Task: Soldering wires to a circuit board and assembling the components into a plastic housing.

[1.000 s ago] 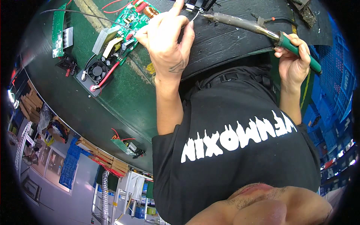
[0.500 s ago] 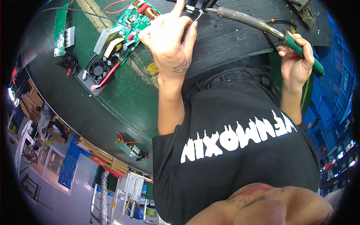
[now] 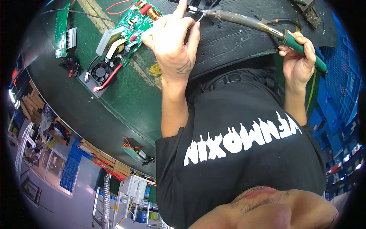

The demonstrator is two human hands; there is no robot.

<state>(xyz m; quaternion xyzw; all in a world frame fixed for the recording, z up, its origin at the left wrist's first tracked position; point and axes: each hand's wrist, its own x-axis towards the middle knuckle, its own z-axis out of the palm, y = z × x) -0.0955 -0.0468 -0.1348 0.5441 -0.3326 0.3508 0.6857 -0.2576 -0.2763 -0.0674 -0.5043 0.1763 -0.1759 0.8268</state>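
My right hand point(image 3: 299, 63) is closed round the green handle of a soldering iron point(image 3: 248, 20), whose shaft points left. Its tip is at the end of a short white wire point(image 3: 201, 17), beside a black finned part point(image 3: 207, 4) at the top edge. Thumb and a finger of my left hand point(image 3: 171, 44) pinch that wire, while the forefinger reaches up to the black part. Whether the tip touches the wire or the part I cannot tell. Left of that hand lies a green circuit board point(image 3: 131, 28) with a copper coil and a small black fan point(image 3: 100, 72).
A narrow green board point(image 3: 61, 32) with a heatsink lies at the far left. Another small board point(image 3: 134, 154) with red wires sits near the table's edge. Black boarding point(image 3: 236, 42) lies under the work. Blue crates point(image 3: 343, 87) stand at the right. A dark cable point(image 3: 284, 20) lies behind the iron.
The soldering iron and my right hand have moved a little to the left, bringing the tip to the wire's end. My left hand has stayed nearly still.
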